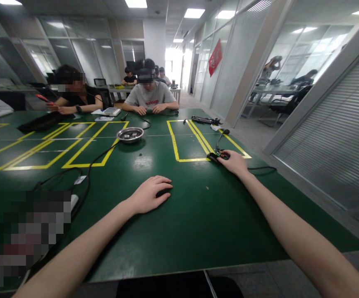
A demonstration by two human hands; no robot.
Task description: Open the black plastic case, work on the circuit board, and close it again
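My left hand (151, 194) lies on the green tabletop (173, 240), its fingers stretched forward and the thumb apart; nothing is in it. Farther off to the right, my right hand (234, 162) is closed on a black elongated housing (213, 157) with small coloured wires showing beside the fingertips. The housing rests at the near edge of a yellow-taped area, and my hand covers part of it. A black cable (263, 168) runs out to the right from beneath that hand. Just beyond, a thin lead with a dark round end (226, 132) stands up from the table.
A steel bowl (130, 135) holds small metal parts. Black tool-like pieces (206, 120) lie at the far right. A long black cable (89, 174) crosses the left side near a blurred-out object (32, 236). Across the table sit a person in grey (150, 97) and another in black (86, 97).
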